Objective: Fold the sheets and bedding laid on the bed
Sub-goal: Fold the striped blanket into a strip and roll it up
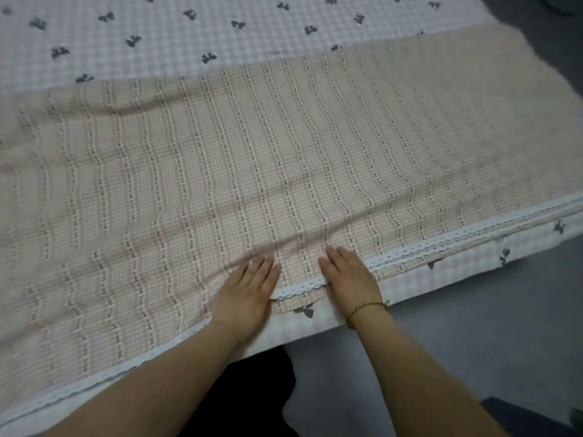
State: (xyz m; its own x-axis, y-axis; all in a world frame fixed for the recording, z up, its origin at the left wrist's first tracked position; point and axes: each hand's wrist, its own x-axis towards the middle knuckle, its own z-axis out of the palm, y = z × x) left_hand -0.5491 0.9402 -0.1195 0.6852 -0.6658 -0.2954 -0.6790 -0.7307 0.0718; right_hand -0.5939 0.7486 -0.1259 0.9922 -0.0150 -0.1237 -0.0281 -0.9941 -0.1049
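A beige checked sheet [252, 159] with pale vertical stripes lies spread flat across the bed, its white lace trim [426, 247] running along the near edge. My left hand [249, 288] rests palm down on the sheet near that edge, fingers straight. My right hand [350, 275] presses flat beside it, a short way to the right, over the lace trim. A gold bracelet sits on my right wrist. Small wrinkles gather just beyond my fingertips.
Under the sheet lies white checked bedding with dark bow prints [189, 36], showing at the far side and along the near bed edge [473, 263]. Grey floor [473, 326] lies to the right, with a dark object at the lower right corner.
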